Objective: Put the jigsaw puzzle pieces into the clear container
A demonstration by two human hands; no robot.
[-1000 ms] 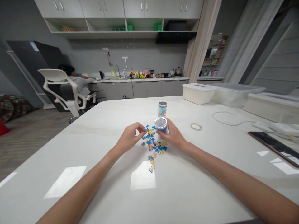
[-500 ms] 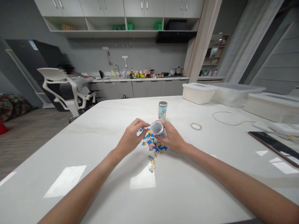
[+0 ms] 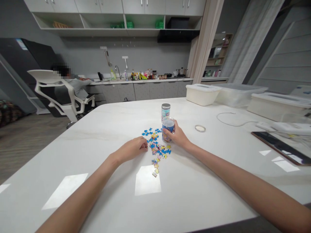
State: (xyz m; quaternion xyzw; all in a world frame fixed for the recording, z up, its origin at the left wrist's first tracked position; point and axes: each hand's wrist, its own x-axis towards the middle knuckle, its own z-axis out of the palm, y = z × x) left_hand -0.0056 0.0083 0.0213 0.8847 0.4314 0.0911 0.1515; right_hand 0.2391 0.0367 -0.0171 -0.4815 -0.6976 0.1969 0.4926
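Note:
Scattered on the white table (image 3: 97,142) is a loose pile of small jigsaw puzzle pieces (image 3: 159,150), blue, yellow and pink. Wrapped round the side of a lidless puzzle canister (image 3: 167,129) with a blue printed wall is my right hand (image 3: 179,136); the canister is upright at the pile's far right. My left hand (image 3: 134,149) rests by the pile's left edge with its fingers curled in; whatever they may hold is hidden. A second printed canister (image 3: 166,110), with a silver lid on, stands just behind the first.
A ring-shaped lid (image 3: 200,128) lies to the right of the canisters. Farther right are a white cable (image 3: 218,118), a dark phone (image 3: 279,147) and several plastic storage boxes (image 3: 202,95). Beyond the table, a person sits in a white-framed chair (image 3: 52,85) by the kitchen counter.
My right hand has turned the canister from tilted to upright and lowered it. My left hand has drawn back from its mouth, down towards me, and its fingers have curled. The view has shifted slightly.

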